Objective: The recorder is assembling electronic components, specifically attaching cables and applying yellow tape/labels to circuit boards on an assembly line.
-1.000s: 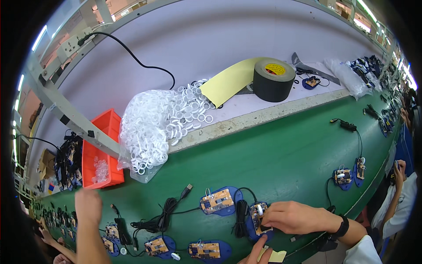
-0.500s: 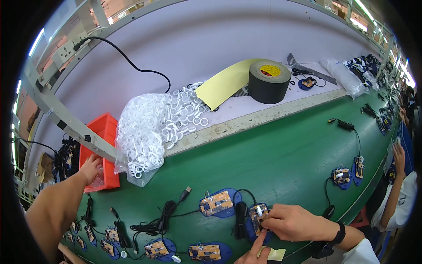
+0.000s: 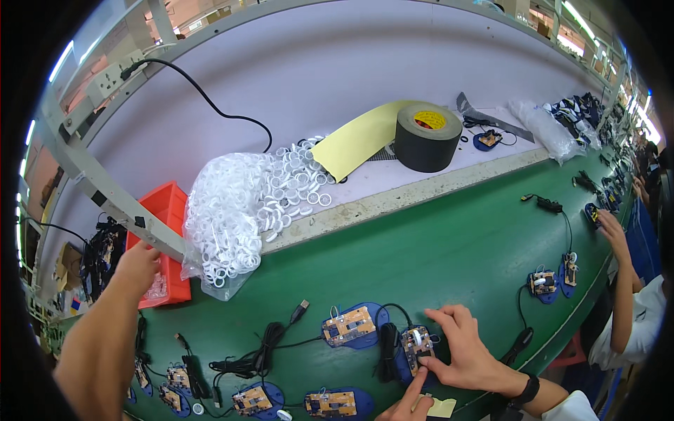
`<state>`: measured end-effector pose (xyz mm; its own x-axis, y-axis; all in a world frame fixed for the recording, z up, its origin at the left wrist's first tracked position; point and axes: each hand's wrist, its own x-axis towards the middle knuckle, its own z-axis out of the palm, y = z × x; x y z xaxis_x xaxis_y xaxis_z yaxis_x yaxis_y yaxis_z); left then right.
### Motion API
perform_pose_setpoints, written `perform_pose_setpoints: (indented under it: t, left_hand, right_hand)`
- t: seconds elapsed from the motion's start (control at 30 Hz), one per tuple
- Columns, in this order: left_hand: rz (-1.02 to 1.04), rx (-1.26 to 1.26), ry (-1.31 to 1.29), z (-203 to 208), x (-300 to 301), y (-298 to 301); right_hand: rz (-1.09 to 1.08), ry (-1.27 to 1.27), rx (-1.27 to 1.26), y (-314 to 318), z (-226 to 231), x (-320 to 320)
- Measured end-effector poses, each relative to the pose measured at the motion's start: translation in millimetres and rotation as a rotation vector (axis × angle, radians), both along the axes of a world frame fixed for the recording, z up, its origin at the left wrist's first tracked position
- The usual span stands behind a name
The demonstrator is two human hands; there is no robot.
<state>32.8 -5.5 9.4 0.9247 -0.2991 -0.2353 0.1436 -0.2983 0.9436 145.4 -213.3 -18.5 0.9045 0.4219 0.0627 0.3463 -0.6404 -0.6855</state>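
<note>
- Your right hand (image 3: 463, 351) is spread wide, its thumb tip at the near end of the board (image 3: 411, 351), its fingers raised beside it; the thumb seems to press while the raised fingers leave the top in view.
- Your left hand (image 3: 406, 405) reaches its index finger up to the same end, near that thumb, perhaps to steady it. You have a yellow strip (image 3: 442, 408) by the left thumb; whether you pinch it, I cannot tell.
- The board sits in its blue shell (image 3: 401, 365) on the green bench (image 3: 393, 259), the shell likely serving as a cradle. A white wheel (image 3: 417, 337) stands on it.
- The cable (image 3: 387, 351) is bundled left of your board, probably to save slack from tangling.
- Another board (image 3: 349, 327) lies in its own shell, further left.
- The roll (image 3: 428, 144) rests on its flat side, presumably so it cannot roll away.
- A co-worker's hand (image 3: 139, 266) is at the red bin (image 3: 179, 277); its grip is unclear.
</note>
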Motion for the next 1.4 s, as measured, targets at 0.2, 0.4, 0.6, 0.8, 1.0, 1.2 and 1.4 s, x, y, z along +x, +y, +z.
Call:
perform_pose_setpoints:
  t: [0.2,0.4,0.6,0.8,1.0,1.2,1.4]
  left_hand:
    - [-0.099,0.004,-0.028,-11,14,-24]
    - [-0.056,0.043,-0.111,-18,-3,-21]
    - [-0.027,0.031,-0.11,0,-48,18]
    - [0.116,0.141,-0.19,11,-103,37]
    - [0.273,0.021,-0.188,4,-134,65]
    - [0.167,0.058,-0.214,15,-125,63]
    - [0.15,0.213,-0.448,-8,-93,35]
  right_hand:
    - [-0.078,0.092,0.01,-16,-13,-1]
    - [0.116,0.077,-0.068,-15,7,-9]
    - [0.386,-0.133,-0.22,-24,-5,15]
    - [0.137,-0.387,-0.462,-59,35,19]
    - [0.843,-0.211,0.064,71,20,-45]
    - [1.16,-0.269,-0.145,99,-18,-63]
    - [0.557,-0.442,0.077,103,3,32]
